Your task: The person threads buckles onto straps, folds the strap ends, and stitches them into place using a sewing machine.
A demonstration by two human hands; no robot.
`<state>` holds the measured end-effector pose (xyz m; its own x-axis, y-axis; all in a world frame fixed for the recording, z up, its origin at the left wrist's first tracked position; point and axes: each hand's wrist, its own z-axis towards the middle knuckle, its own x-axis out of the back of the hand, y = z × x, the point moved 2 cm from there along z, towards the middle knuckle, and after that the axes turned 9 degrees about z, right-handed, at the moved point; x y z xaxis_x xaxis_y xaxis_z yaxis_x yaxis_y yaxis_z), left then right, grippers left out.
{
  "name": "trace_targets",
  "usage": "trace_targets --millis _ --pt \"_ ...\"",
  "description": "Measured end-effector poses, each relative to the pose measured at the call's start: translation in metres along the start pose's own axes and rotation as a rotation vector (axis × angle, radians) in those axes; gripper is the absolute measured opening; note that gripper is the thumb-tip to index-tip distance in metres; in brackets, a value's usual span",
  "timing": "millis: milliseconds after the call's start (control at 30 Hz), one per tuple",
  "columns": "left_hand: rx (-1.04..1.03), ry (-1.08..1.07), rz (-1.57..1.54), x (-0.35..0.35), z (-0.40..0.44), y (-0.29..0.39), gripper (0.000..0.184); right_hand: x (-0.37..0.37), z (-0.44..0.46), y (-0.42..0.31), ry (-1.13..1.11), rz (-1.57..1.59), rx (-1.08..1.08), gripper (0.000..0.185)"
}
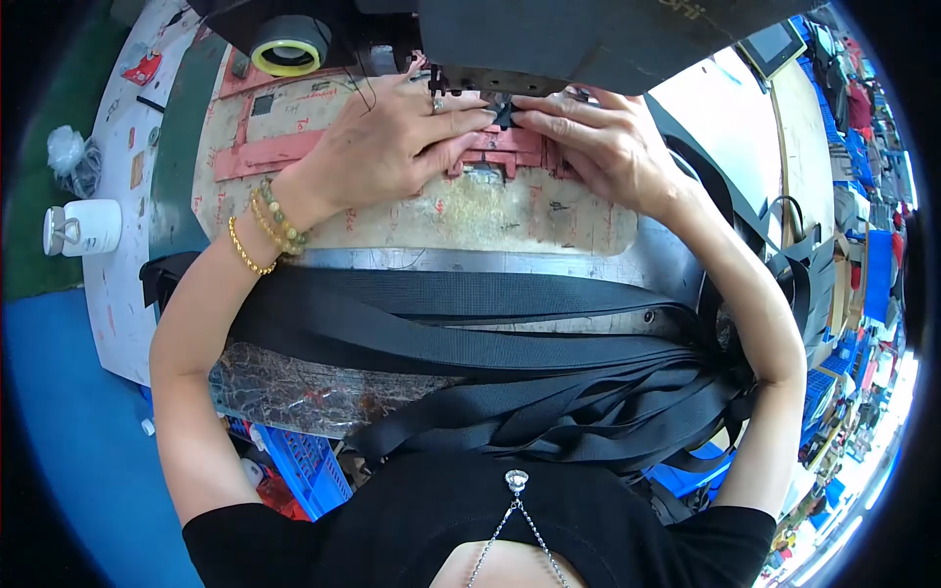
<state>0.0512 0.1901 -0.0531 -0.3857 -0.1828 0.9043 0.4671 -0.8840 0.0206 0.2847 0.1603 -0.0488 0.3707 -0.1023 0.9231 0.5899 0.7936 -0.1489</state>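
Observation:
Under the head of a dark sewing machine, my two hands meet from either side. A small black piece lies between their fingertips, mostly hidden by the fingers. My left hand is closed, its thumb and fingertips pressed together at the piece's left edge. On the other side, the fingers of my right hand close on its right edge. Just below the fingertips is a pink guide fixed to a worn cream board with red writing. The needle area is hidden by the machine head.
Long black webbing straps drape across the table edge between my arms and bunch up at the right. A white bottle stands at the left. A control screen sits at the upper right. Below is a blue crate.

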Motion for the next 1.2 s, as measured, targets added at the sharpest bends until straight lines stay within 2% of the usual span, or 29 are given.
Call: trace_targets --millis 100,300,467,600,800,933,1100,1167,1200 --pt "0.108 -0.121 -0.063 0.000 0.001 -0.007 0.025 -0.004 0.001 0.013 -0.008 0.062 -0.021 0.029" --pt "0.102 -0.070 -0.068 -0.002 -0.001 -0.001 0.022 -0.003 -0.001 0.009 -0.037 0.069 -0.017 0.030" --pt "-0.033 0.078 -0.005 0.000 -0.002 0.004 0.027 0.007 -0.001 0.001 -0.051 0.025 0.117 0.046" --pt "-0.034 0.055 0.006 0.002 -0.001 0.005 0.028 0.006 -0.001 0.005 -0.103 0.091 0.010 0.032" --pt "-0.081 0.064 0.094 0.003 -0.004 0.008 0.029 0.001 0.009 0.005 0.018 0.106 0.027 0.028" --pt "-0.105 0.169 0.207 0.006 -0.007 0.017 0.031 0.008 0.007 -0.001 -0.015 0.350 -0.098 0.024" --pt "-0.158 0.169 0.209 0.029 -0.013 0.041 0.028 0.026 -0.001 -0.016 -0.072 0.666 -0.276 0.019" --pt "-0.151 0.048 0.148 0.045 -0.023 0.057 0.027 0.039 -0.015 -0.027 -0.116 0.194 0.018 0.020" --pt "-0.154 0.045 0.142 0.051 -0.028 0.062 0.027 0.041 -0.028 -0.021 -0.117 0.197 0.011 0.020"
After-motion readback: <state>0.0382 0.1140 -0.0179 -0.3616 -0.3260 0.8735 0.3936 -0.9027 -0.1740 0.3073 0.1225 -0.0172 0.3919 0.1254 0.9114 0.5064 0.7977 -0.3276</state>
